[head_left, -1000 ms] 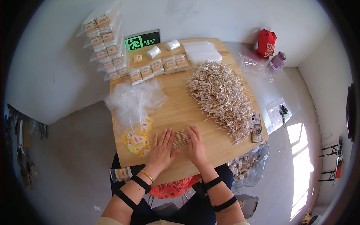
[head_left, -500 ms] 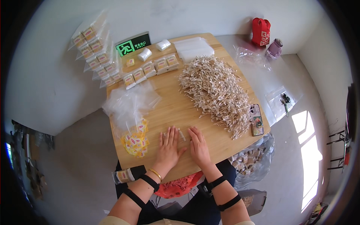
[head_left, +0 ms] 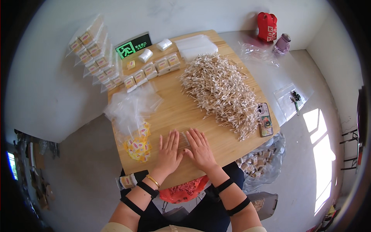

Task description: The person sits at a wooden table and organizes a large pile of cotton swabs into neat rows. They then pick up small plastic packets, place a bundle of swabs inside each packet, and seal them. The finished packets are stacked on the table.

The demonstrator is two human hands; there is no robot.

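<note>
Both my hands lie flat near the front edge of the wooden table [head_left: 173, 112]. Between them is a small row of cotton swabs [head_left: 183, 140], set side by side. My left hand [head_left: 168, 154] borders the row on its left, fingers stretched out. From the other side my right hand [head_left: 201, 152] rests flat, its fingertips at the right end of the row. The two thumbs nearly meet below the swabs. A large loose heap of cotton swabs [head_left: 220, 91] covers the table's right part.
Yellow printed cards [head_left: 138, 147] and clear plastic bags [head_left: 133, 106] lie at left. Packed swab bundles [head_left: 150, 71] line the back, near stacked filled bags [head_left: 94, 58]. A phone [head_left: 265, 120] sits at the right edge. A bag of bundles [head_left: 262, 161] stands below.
My left hand has slid left off the swabs, leaving the row in sight. My right hand has moved left, up against the row. The whole view has shifted slightly.
</note>
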